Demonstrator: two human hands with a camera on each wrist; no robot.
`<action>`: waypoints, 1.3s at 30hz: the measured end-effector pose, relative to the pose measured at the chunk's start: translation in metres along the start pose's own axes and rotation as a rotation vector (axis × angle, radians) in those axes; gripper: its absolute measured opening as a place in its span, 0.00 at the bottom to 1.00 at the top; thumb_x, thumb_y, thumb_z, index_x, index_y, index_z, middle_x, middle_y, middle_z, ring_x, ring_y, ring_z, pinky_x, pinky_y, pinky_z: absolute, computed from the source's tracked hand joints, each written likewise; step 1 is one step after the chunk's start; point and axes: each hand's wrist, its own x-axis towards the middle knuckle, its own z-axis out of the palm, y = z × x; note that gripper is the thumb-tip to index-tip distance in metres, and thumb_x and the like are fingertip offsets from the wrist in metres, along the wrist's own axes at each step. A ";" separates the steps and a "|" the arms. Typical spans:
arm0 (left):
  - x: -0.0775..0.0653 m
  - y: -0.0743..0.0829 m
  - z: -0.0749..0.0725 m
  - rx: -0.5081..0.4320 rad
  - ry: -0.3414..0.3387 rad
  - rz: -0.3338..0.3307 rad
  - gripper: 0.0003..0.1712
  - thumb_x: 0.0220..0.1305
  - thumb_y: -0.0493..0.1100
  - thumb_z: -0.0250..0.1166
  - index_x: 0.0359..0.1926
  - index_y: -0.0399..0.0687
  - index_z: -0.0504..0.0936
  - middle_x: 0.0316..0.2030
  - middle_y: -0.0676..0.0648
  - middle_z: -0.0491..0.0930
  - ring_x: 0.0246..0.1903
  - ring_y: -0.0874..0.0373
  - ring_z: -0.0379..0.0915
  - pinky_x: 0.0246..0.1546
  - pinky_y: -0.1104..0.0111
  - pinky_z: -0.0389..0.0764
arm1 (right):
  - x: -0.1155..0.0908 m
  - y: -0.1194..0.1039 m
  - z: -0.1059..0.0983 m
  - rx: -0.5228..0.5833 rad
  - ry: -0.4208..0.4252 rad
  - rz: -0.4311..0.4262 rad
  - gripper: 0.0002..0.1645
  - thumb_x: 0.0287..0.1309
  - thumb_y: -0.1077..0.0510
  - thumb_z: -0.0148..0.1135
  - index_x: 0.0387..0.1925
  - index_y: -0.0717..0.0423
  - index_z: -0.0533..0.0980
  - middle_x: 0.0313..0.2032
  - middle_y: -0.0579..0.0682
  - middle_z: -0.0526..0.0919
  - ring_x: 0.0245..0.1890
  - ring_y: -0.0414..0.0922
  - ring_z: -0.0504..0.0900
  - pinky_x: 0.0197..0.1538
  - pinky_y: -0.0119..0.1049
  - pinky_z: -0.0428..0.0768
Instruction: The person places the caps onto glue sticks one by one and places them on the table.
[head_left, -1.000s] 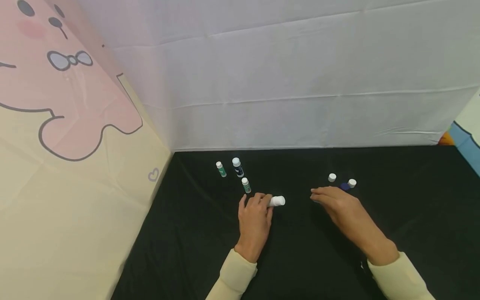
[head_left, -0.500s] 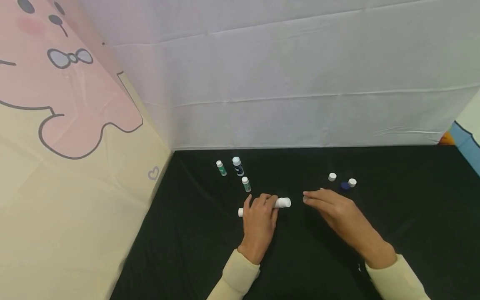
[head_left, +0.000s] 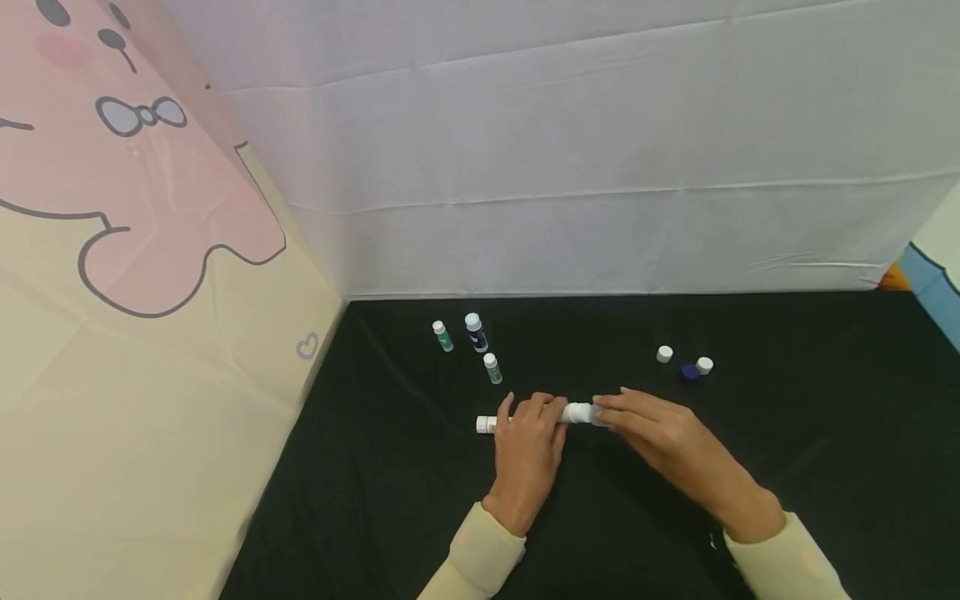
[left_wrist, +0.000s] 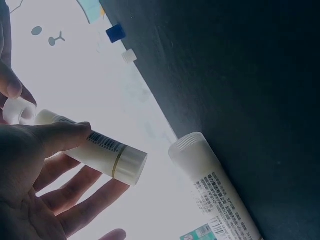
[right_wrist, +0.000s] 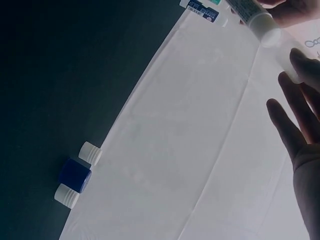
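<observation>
Black cloth is covering the bench (head_left: 420, 467), and near its middle the person's left hand (head_left: 528, 442) is gripping a white tube (head_left: 576, 412), fingers curled over its barrel so that it is lying level with both ends sticking out, one toward 9 o'clock and the capped one toward 3 o'clock. Judging by the grip, the barrel is being steadied while the right hand (head_left: 660, 433) is coming in from the 3 o'clock side; its fingertips (head_left: 604, 410) are closing on the cap end (left_wrist: 16, 110), thumb and fingers pinching it in the left wrist view. So the two hands are meeting on the one tube, one on the body and one on the cap. At about 11 o'clock from the hands, three small bottles are standing upright and apart: a green bottle (head_left: 442, 337), a dark bottle (head_left: 475, 332) and another green bottle (head_left: 492, 368), probably kept clear of the working spot. At about 2 o'clock a white cap (head_left: 664, 354), a blue cap (head_left: 689, 372) and a second white cap (head_left: 704, 365) are sitting close together near the back wall.
</observation>
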 end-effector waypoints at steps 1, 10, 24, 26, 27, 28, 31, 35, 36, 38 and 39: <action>0.000 0.001 0.000 0.003 0.001 0.002 0.16 0.59 0.42 0.81 0.49 0.51 0.90 0.45 0.52 0.88 0.46 0.56 0.87 0.61 0.46 0.80 | 0.000 0.000 0.000 0.002 0.000 -0.002 0.28 0.85 0.49 0.42 0.50 0.59 0.86 0.52 0.53 0.89 0.46 0.50 0.90 0.70 0.24 0.68; 0.000 0.004 0.000 0.015 -0.002 0.031 0.16 0.60 0.44 0.80 0.49 0.53 0.90 0.45 0.53 0.88 0.46 0.57 0.87 0.62 0.46 0.80 | -0.002 0.002 0.004 0.009 0.023 -0.011 0.28 0.85 0.49 0.44 0.50 0.61 0.87 0.50 0.54 0.90 0.45 0.51 0.90 0.70 0.24 0.69; -0.001 0.007 -0.001 -0.002 -0.021 0.083 0.15 0.63 0.46 0.79 0.51 0.54 0.90 0.45 0.54 0.87 0.46 0.59 0.86 0.64 0.47 0.79 | -0.007 0.007 0.009 0.039 0.000 0.015 0.30 0.84 0.46 0.44 0.50 0.63 0.86 0.50 0.55 0.90 0.44 0.52 0.90 0.70 0.22 0.67; 0.000 0.007 -0.001 -0.010 -0.020 0.104 0.15 0.63 0.46 0.79 0.51 0.53 0.90 0.45 0.54 0.87 0.47 0.59 0.86 0.64 0.47 0.79 | -0.008 0.006 0.010 0.040 0.002 0.012 0.29 0.83 0.47 0.45 0.50 0.64 0.86 0.50 0.55 0.90 0.44 0.52 0.90 0.70 0.22 0.68; 0.000 0.007 -0.001 -0.011 -0.017 0.115 0.15 0.63 0.46 0.79 0.51 0.53 0.90 0.45 0.54 0.87 0.46 0.60 0.86 0.64 0.47 0.79 | -0.008 0.007 0.010 0.040 0.004 0.012 0.28 0.83 0.47 0.46 0.51 0.64 0.86 0.50 0.55 0.89 0.44 0.52 0.90 0.70 0.22 0.68; 0.000 0.006 -0.001 -0.010 -0.015 0.125 0.15 0.63 0.45 0.79 0.51 0.53 0.90 0.45 0.54 0.87 0.46 0.60 0.86 0.64 0.47 0.79 | -0.009 0.007 0.011 0.037 0.005 0.013 0.28 0.83 0.47 0.47 0.51 0.64 0.86 0.50 0.55 0.89 0.44 0.52 0.90 0.69 0.23 0.69; 0.001 0.005 -0.001 -0.022 -0.015 0.151 0.16 0.64 0.45 0.78 0.52 0.52 0.90 0.47 0.53 0.87 0.49 0.60 0.86 0.65 0.48 0.78 | -0.010 0.007 0.011 0.027 0.005 0.017 0.28 0.82 0.47 0.47 0.50 0.64 0.86 0.50 0.55 0.89 0.43 0.52 0.90 0.67 0.22 0.71; 0.001 0.003 0.000 -0.021 -0.035 0.184 0.18 0.64 0.44 0.78 0.54 0.50 0.87 0.51 0.52 0.88 0.54 0.59 0.86 0.68 0.49 0.76 | -0.011 0.007 0.011 0.015 -0.002 0.014 0.28 0.83 0.47 0.46 0.49 0.63 0.86 0.50 0.55 0.89 0.44 0.53 0.89 0.63 0.22 0.75; 0.001 0.003 0.001 -0.017 -0.044 0.193 0.19 0.64 0.44 0.78 0.54 0.49 0.86 0.51 0.52 0.88 0.54 0.60 0.85 0.68 0.50 0.76 | -0.011 0.007 0.011 0.014 -0.005 0.013 0.28 0.83 0.48 0.46 0.49 0.63 0.86 0.50 0.55 0.88 0.44 0.53 0.89 0.64 0.22 0.75; 0.001 0.004 0.001 -0.001 -0.056 0.210 0.20 0.63 0.44 0.78 0.54 0.48 0.84 0.50 0.52 0.89 0.53 0.60 0.86 0.69 0.51 0.75 | -0.011 0.006 0.011 0.014 -0.012 0.016 0.28 0.83 0.48 0.45 0.49 0.63 0.86 0.50 0.55 0.88 0.44 0.52 0.89 0.65 0.21 0.74; 0.001 0.004 0.001 0.003 -0.063 0.217 0.21 0.63 0.44 0.79 0.54 0.48 0.83 0.49 0.52 0.89 0.52 0.60 0.86 0.69 0.52 0.75 | -0.012 0.006 0.010 0.012 -0.016 0.018 0.28 0.83 0.48 0.44 0.49 0.62 0.86 0.50 0.54 0.88 0.44 0.52 0.89 0.66 0.21 0.72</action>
